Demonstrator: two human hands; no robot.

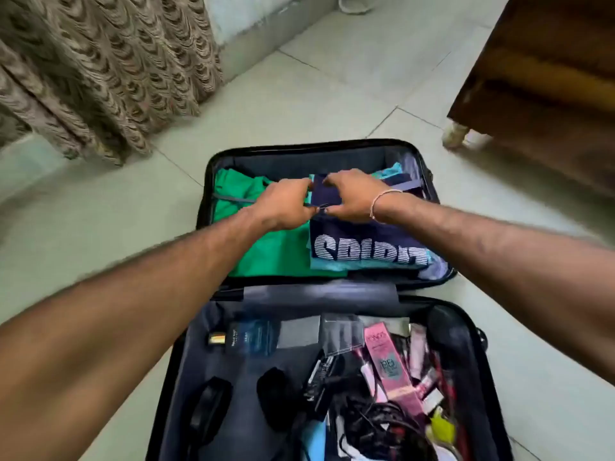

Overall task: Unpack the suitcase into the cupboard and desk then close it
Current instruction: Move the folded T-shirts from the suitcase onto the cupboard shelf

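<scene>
A black suitcase (213,168) lies open on the tiled floor. Its far half holds a folded green garment (276,251) and a folded navy shirt (362,241) with white striped lettering, crossed by a grey strap (233,198). Both hands meet at the strap's buckle (323,207) over the clothes. My left hand (284,204) pinches the buckle's left side and my right hand (354,197), with a bracelet at the wrist, pinches its right side. The near half holds a pink box (387,364), a dark blue box (253,337), black cables (376,424) and small toiletries.
A dark wooden cabinet (539,78) on pale feet stands at the right, beyond the suitcase. A patterned brown curtain (100,68) hangs at the upper left. Pale floor tiles (299,104) surround the case.
</scene>
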